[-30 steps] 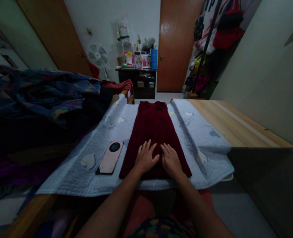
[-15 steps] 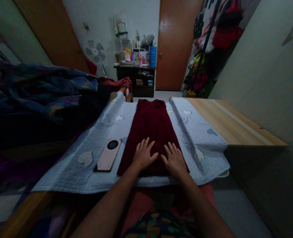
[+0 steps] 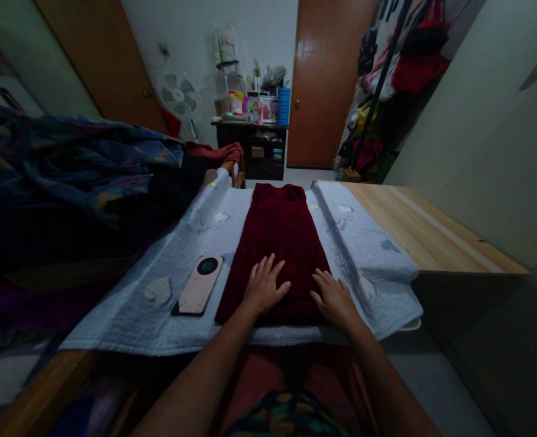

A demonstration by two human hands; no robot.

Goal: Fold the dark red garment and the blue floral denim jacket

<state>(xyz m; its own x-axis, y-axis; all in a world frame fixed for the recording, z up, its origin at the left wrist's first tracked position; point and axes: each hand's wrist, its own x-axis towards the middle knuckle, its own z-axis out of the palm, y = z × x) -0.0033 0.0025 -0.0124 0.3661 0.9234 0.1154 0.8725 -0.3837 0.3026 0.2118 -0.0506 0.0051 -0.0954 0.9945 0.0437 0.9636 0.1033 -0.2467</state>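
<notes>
head view: your left hand (image 3: 263,286) lies flat on the near end of the dark red garment (image 3: 277,237), fingers spread, pinning the cloth. your right hand (image 3: 336,297) rests open at its right hem, fingers apart, likely smoothing. the garment lies lengthwise on the grey quilt (image 3: 368,255), a phone (image 3: 199,292) just beside it.

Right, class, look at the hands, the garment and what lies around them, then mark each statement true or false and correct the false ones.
1. Both hands lie flat on the dark red garment. True: left hand, right hand, fingers spread.
2. The phone lies on the garment. False: it lies beside it, on the pale blue quilt.
3. The phone is on the left hand's side. True.
4. The right hand holds a clothes hanger. False: it holds nothing.
5. The garment is crumpled in a heap. False: it is spread flat.
</notes>
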